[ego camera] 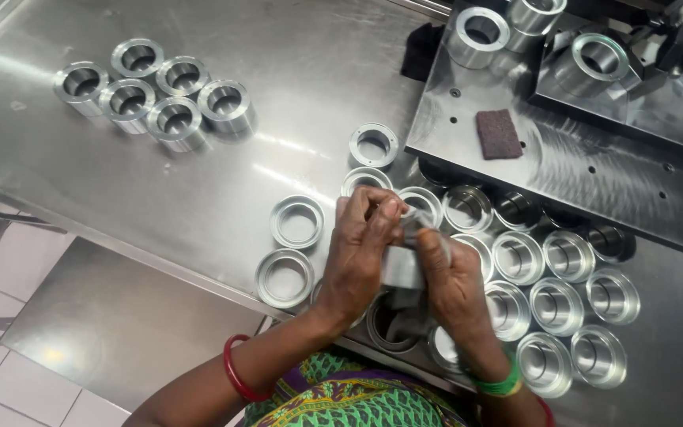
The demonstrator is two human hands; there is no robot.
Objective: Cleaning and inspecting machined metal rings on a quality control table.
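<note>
My left hand (361, 253) and my right hand (454, 285) meet over the near edge of a steel table (223, 182). Together they grip a short shiny metal ring part (402, 267). My left fingertips pinch a small grey piece (414, 224) at the top of it, possibly a cloth. Several similar flanged metal rings (556, 304) stand in rows right of my hands. Three more rings (297, 221) lie just left of them.
A cluster of several metal rings (152, 93) stands at the far left of the table. A raised steel plate (563, 158) at the right carries a dark abrasive pad (499, 133), larger metal sleeves (480, 35) and a fixture (602, 67). Tiled floor lies lower left.
</note>
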